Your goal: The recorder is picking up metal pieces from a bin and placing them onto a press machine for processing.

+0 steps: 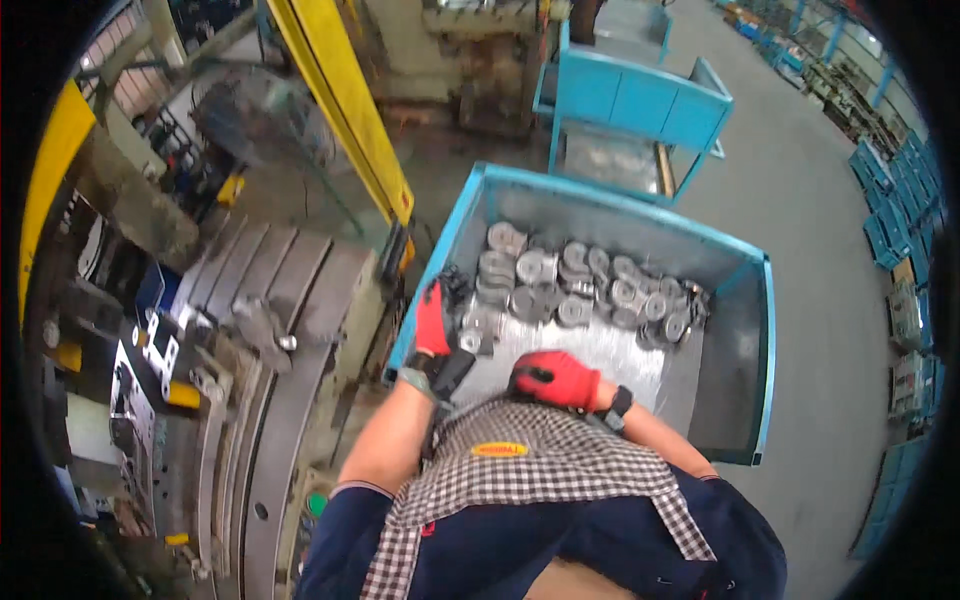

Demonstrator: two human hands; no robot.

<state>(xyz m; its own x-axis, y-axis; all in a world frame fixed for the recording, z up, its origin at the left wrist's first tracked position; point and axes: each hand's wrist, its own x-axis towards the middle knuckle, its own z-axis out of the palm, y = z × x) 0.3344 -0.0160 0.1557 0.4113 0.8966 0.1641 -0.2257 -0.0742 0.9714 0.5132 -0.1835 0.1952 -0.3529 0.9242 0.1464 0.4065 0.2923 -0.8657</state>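
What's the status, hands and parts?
Left hand gloved, gripping a metal part at the bin edge. Right hand gloved, low inside the bin, grip unclear. Round parts piled at the far wall. Nothing in the way.

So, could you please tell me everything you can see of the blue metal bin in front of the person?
The blue bin is an open-topped metal box with blue-painted rims and bare grey inner walls and floor. It stands on the grey concrete floor beside a large machine. Round grey metal parts lie heaped along its far side. The left hand, in a red glove, is at its left rim; the right hand reaches inside near the front.
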